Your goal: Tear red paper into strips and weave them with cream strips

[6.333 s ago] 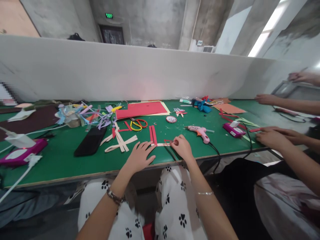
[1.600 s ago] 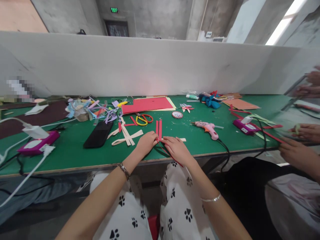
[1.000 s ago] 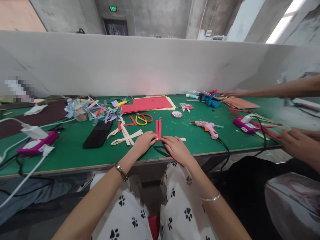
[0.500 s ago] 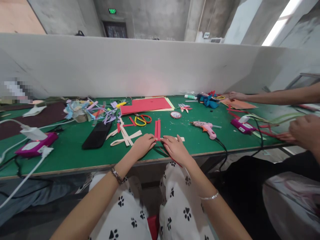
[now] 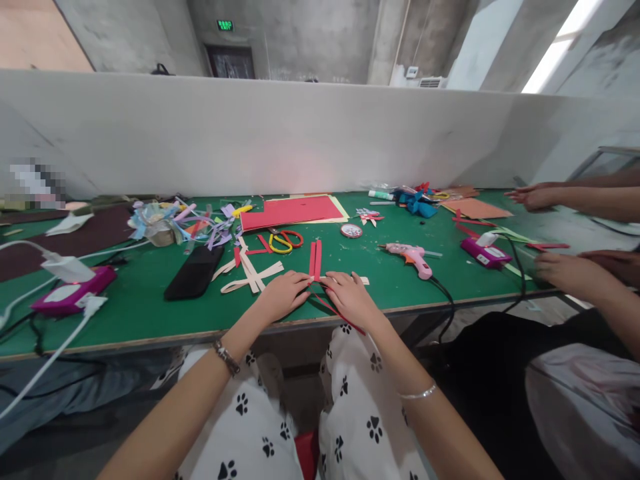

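Note:
Both my hands rest on the green table (image 5: 150,313) near its front edge. My left hand (image 5: 283,297) is curled, its fingertips pinched at the near end of two red paper strips (image 5: 315,257). My right hand (image 5: 350,300) faces it with fingers closed on a thin red strip (image 5: 345,319) that runs out under the palm over the table edge. A beige strip (image 5: 364,280) pokes out from under my right hand.
Nearby lie a pink glue gun (image 5: 410,255) with its black cord, yellow-red scissors (image 5: 280,240), a black phone (image 5: 194,271), beige strips (image 5: 250,270), a red sheet (image 5: 293,212), coloured scraps (image 5: 170,223), and a magenta device (image 5: 70,297). Another person's hands (image 5: 565,270) work at the right.
My left hand went from lying flat to pinching beside my right hand at the red strips. The person at the right pulled an arm back from the far table.

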`<state>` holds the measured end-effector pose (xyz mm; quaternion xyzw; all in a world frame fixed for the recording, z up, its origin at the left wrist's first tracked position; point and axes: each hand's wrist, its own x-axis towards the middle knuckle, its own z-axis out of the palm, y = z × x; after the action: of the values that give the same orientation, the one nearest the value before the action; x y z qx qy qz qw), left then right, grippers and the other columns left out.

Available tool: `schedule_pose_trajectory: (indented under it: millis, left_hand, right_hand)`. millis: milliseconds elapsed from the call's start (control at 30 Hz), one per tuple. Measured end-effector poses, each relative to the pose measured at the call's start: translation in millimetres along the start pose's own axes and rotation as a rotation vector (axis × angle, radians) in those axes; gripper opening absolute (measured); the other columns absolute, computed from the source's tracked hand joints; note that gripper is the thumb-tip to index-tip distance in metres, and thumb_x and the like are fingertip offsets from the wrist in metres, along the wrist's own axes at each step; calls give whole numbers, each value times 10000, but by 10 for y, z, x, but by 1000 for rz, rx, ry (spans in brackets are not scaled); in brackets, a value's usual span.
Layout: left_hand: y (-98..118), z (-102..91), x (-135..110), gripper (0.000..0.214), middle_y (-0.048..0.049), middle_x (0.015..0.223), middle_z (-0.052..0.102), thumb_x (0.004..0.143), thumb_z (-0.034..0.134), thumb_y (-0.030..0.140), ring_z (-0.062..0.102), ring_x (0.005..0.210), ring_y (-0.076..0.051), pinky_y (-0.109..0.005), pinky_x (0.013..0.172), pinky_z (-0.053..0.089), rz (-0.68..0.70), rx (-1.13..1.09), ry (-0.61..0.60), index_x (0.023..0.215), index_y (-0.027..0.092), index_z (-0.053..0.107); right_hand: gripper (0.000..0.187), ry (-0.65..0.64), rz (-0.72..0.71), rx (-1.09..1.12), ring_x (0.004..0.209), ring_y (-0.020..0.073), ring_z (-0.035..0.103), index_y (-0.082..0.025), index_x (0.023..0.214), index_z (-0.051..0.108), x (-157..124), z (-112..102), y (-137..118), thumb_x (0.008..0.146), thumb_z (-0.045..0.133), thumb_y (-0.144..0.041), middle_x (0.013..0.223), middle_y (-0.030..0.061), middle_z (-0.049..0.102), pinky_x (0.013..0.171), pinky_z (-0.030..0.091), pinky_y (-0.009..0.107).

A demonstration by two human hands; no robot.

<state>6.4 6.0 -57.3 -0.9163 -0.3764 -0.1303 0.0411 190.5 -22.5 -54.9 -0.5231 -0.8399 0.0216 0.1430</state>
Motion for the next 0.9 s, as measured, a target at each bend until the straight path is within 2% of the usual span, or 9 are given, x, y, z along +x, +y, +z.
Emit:
schedule_pose_trajectory:
  millis: [333, 633, 900]
  left_hand:
    - [30, -40, 9, 315, -72, 1091, 585, 863, 395, 260, 508, 962, -186, -292, 845, 405, 16, 64, -52, 1107, 109, 527]
    - [111, -144, 67, 361, -80, 1011, 566, 860, 387, 368, 508, 882, -201, -298, 747, 408, 61, 291, -156, 1099, 140, 533]
    - [70, -113, 70, 411, -108, 998, 557, 873, 335, 380, 491, 883, -220, -325, 766, 397, 119, 307, -152, 1117, 109, 524]
  right_hand:
    - [358, 8, 7, -17, 1122, 191, 412, -219, 1159, 482, 1, 15, 9, 875, 265, -210, 1218, 79, 485, 967, 236, 485]
    - [365, -23, 11, 2, 1112, 189, 422, -236, 1179, 475, 8, -26, -6, 867, 288, -200, 1214, 83, 486, 952, 279, 446]
    - [363, -18, 10, 1, 1115, 183, 419, -219, 1182, 472, -3, -31, -8, 870, 286, -204, 1224, 83, 482, 956, 273, 438]
